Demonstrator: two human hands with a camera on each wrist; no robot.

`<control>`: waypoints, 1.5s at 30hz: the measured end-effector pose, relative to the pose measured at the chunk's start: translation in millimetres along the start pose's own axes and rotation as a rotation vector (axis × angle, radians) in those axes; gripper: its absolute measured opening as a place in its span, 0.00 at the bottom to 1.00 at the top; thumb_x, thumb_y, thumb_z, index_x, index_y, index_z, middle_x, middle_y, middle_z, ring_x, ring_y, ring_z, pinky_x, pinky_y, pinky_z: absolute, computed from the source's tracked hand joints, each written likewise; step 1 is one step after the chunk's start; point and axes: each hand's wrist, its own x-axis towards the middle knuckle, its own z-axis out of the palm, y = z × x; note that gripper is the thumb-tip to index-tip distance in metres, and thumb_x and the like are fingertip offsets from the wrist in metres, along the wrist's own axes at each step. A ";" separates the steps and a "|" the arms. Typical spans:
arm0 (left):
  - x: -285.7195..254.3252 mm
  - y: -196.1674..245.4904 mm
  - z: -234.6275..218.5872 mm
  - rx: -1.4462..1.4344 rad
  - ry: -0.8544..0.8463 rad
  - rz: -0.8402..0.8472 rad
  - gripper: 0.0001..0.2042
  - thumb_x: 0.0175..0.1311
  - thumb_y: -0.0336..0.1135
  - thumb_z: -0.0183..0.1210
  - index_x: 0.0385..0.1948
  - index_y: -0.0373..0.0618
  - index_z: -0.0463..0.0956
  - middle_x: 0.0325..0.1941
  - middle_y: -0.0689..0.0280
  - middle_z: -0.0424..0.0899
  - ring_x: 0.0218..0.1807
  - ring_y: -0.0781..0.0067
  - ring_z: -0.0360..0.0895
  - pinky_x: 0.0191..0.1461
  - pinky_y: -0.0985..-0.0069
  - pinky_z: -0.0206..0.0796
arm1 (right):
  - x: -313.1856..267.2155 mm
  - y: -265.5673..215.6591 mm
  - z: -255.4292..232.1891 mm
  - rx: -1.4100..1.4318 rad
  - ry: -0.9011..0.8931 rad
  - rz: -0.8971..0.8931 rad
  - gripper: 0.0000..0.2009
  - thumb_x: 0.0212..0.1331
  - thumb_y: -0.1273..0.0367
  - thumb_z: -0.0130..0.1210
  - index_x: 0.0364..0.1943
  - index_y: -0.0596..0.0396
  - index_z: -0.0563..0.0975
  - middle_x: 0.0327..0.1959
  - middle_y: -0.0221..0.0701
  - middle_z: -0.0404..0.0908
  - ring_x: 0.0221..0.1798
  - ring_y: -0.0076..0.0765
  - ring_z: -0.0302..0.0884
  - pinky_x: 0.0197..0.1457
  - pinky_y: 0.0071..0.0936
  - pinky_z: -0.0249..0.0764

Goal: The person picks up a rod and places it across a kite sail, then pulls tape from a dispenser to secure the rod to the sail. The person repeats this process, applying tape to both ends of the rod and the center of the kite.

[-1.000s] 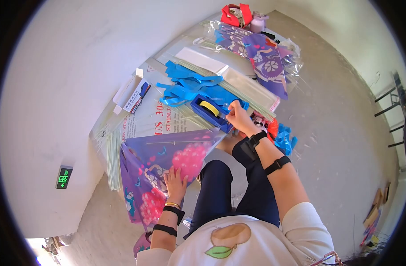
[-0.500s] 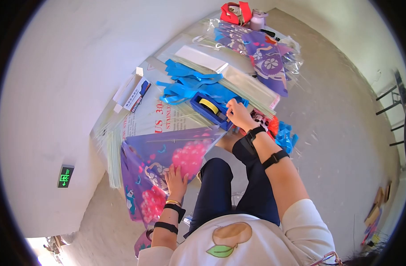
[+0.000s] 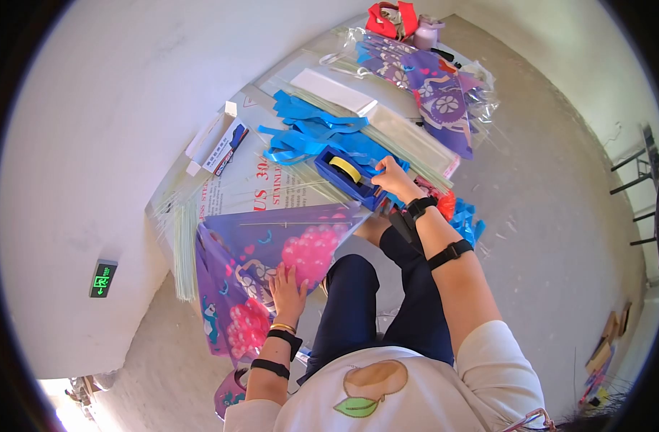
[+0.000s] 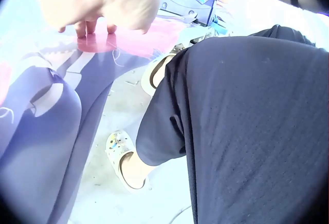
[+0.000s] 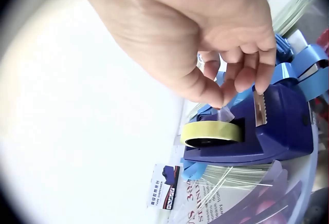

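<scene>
Right wrist has edged slightly forward by the blue tape dispenser (image 5: 285, 126); left hand (image 3: 289, 294) keeps its spot. Right hand (image 3: 393, 180): fingers bent, thumb and forefinger closed on a bit of clear tape (image 5: 225, 114) above the yellow roll (image 5: 212, 131), beside the toothed cutter (image 5: 260, 109). Left: fingers straight, slightly spread, flat on printed purple sheet (image 3: 261, 241), gripping nothing. Dispenser sits on the table (image 3: 236, 189), beside blue strips (image 3: 311, 128).

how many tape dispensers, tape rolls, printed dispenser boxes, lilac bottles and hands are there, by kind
Blue tape dispenser: 1
Yellow tape roll: 1
Printed dispenser box: 1
Lilac bottle: 1
Hands, left hand and right hand: 2
Total: 6
</scene>
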 end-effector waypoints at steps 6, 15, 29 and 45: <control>-0.6 -0.6 1.1 0.009 0.007 0.001 0.31 0.72 0.51 0.56 0.70 0.43 0.67 0.78 0.48 0.61 0.81 0.48 0.55 0.82 0.45 0.41 | -15.5 -2.0 -6.4 0.158 0.011 0.200 0.22 0.54 0.73 0.66 0.50 0.60 0.68 0.37 0.36 0.74 0.36 0.35 0.80 0.37 0.32 0.82; 1.1 -0.1 -0.5 0.017 -0.016 -0.002 0.31 0.72 0.52 0.56 0.70 0.43 0.67 0.79 0.47 0.61 0.81 0.47 0.55 0.83 0.46 0.41 | -37.9 22.9 -10.9 0.548 -0.004 0.251 0.19 0.59 0.76 0.61 0.51 0.59 0.66 0.38 0.32 0.73 0.38 0.27 0.78 0.56 0.35 0.85; 1.3 4.5 -3.4 0.012 0.011 0.007 0.30 0.72 0.50 0.57 0.70 0.41 0.67 0.78 0.46 0.60 0.78 0.43 0.59 0.82 0.47 0.43 | -73.0 66.7 -19.7 0.549 0.142 0.347 0.16 0.63 0.67 0.67 0.47 0.52 0.71 0.38 0.27 0.77 0.35 0.23 0.78 0.47 0.26 0.83; 1.6 -0.4 3.4 0.029 0.014 0.003 0.30 0.72 0.51 0.57 0.70 0.41 0.67 0.79 0.45 0.61 0.80 0.44 0.57 0.82 0.48 0.42 | -60.5 59.8 15.9 0.874 0.126 0.341 0.08 0.62 0.73 0.65 0.34 0.51 0.75 0.33 0.29 0.83 0.39 0.30 0.85 0.47 0.32 0.85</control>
